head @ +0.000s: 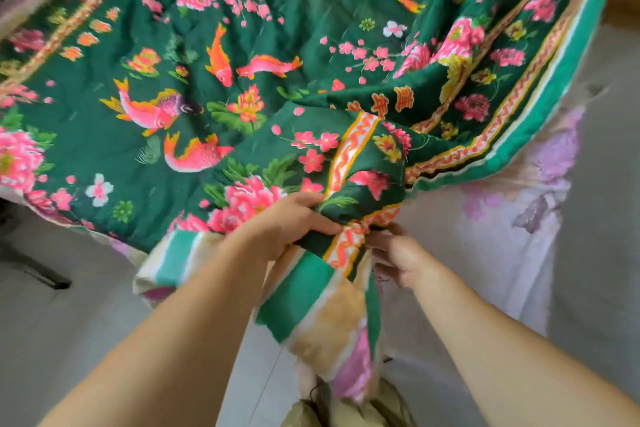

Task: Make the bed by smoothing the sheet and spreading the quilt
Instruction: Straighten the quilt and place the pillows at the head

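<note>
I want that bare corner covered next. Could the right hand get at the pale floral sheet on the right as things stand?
Probably yes: the sheet lies uncovered just right of the right hand, nothing between. But that hand grips the quilt corner and must release first.

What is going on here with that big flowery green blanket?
A person is making a bed. Both hands grip one bunched corner of a green quilt printed with fish and pink flowers: the left hand clutches it from above, the right hand holds it just beside. The quilt lies rumpled across the bed, not yet spread flat, and a pale floral sheet shows bare at the right.
</note>
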